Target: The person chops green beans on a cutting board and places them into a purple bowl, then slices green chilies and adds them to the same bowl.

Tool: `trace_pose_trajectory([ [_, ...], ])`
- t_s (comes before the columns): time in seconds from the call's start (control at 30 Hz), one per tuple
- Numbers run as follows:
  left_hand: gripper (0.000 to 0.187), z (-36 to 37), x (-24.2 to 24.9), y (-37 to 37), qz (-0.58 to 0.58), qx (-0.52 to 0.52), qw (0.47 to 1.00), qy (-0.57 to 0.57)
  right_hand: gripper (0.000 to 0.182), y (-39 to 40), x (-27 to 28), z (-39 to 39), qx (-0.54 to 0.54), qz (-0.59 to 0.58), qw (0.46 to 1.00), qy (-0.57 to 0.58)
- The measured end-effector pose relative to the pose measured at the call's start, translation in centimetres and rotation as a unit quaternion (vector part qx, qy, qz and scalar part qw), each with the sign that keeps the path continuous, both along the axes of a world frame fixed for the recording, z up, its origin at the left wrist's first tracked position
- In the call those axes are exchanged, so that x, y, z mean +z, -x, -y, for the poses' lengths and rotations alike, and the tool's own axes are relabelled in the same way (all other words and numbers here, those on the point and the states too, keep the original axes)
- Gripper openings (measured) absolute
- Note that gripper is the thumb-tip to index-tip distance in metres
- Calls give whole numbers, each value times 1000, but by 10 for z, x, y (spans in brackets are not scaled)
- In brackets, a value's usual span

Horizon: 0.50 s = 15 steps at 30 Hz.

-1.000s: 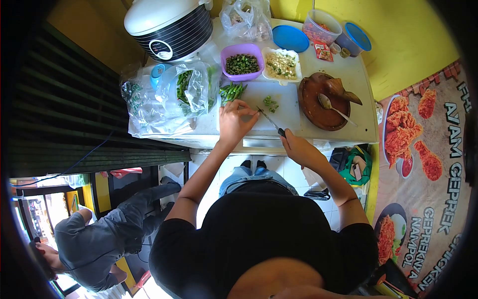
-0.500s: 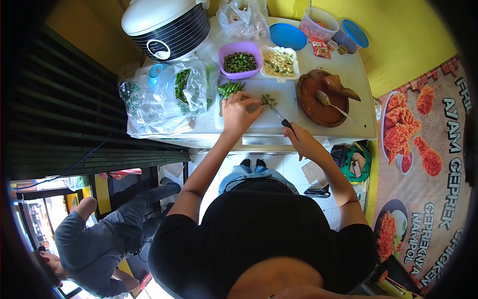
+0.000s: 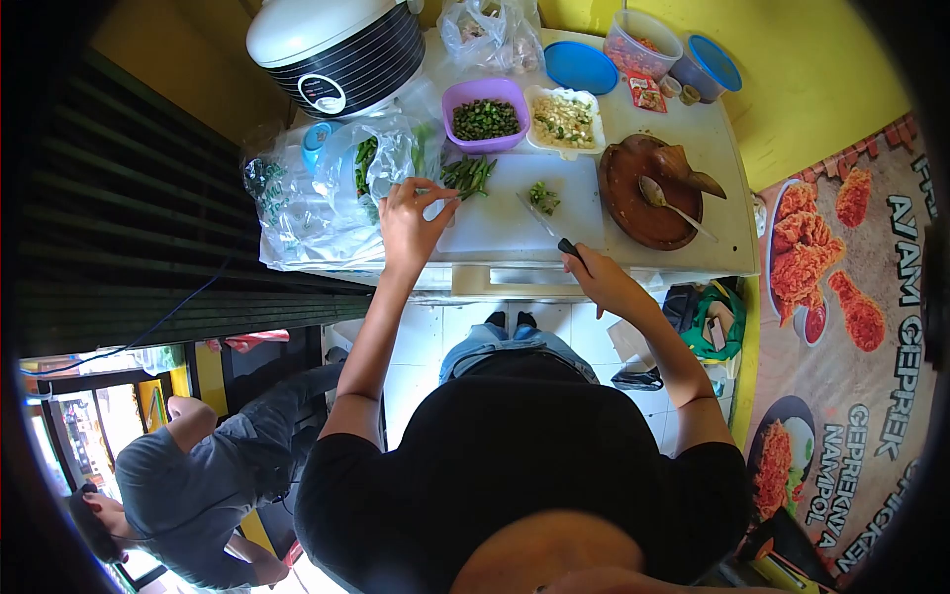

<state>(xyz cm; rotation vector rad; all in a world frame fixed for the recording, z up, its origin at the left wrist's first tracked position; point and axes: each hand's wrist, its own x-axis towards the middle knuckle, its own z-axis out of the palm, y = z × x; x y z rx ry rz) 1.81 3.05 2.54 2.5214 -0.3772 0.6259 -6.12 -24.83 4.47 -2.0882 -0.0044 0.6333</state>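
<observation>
My right hand (image 3: 606,281) grips the black handle of a knife (image 3: 566,246), its blade pointing up and left on the white cutting board (image 3: 495,226). Beside the blade tip lies a small heap of chopped green pieces (image 3: 543,197). My left hand (image 3: 411,223) is over the board's left edge by the plastic bag (image 3: 371,163), thumb and index finger pinched together; anything between them is too small to make out. Uncut green beans (image 3: 469,175) lie just right of its fingertips. Behind the board are a purple bowl (image 3: 487,89) of cut green pieces and a white tray (image 3: 592,145) of pale chopped food.
A clay mortar (image 3: 623,223) with pestle and spoon sits at the right. Behind stand a rice cooker (image 3: 341,64), a blue lid (image 3: 581,67), plastic tubs (image 3: 643,45) and a red sachet (image 3: 646,94). Another person (image 3: 203,475) is at the lower left.
My left hand has moved left, away from the knife and the chopped pieces. The knife blade has come slightly away from the heap. The view has shifted a little.
</observation>
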Motion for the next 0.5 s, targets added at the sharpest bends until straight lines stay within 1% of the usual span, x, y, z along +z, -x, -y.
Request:
trace_pose_trajectory([
  [0.13,15,5,3,-1,-5,-12,1000,-20,36,-3,-2,-5,19,-1,1000,-3],
  [0.3,13,16,-10,-12,49,-46,996,-60,36,-1,-7,-9,20,7,1000,-18],
  [0.4,12,19,-9,-13,18,-48,996,-67,35,-1,1,-12,18,-2,1000,-15],
  [0.5,11,24,-9,-12,21,-66,996,-58,35,1,3,-11,19,-15,1000,-5],
])
